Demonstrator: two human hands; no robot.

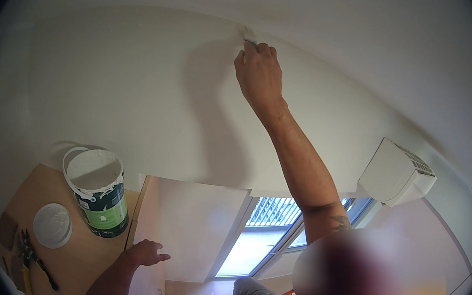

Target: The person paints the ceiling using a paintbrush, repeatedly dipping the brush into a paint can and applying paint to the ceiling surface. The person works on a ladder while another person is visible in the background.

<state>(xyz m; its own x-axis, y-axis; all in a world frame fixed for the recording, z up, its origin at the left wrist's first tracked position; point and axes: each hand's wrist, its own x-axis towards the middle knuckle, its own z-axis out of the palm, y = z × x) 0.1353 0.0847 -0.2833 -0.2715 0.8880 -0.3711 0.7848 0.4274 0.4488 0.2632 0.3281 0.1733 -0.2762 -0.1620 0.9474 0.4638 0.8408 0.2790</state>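
My right hand (260,77) is raised high and closed around a paintbrush (249,34). Its pale bristles touch the wall (139,78) close to the line where wall and ceiling meet. Most of the brush handle is hidden inside my fist. Lower down, my left hand (148,253) is beside the edge of a wooden top, fingers partly stretched and apart, with nothing seen in it. On that top (89,259) stands an open paint bucket (102,205) with a green and dark label, white paint smeared on its rim. A round white lid (53,225) lies near it.
Pliers (31,255) with dark and yellow handles lie at the lower left of the wooden top. A white air conditioner (398,173) juts from the wall at right. Below is a glazed door (258,237) with a railing beyond. The ceiling (347,38) curves overhead.
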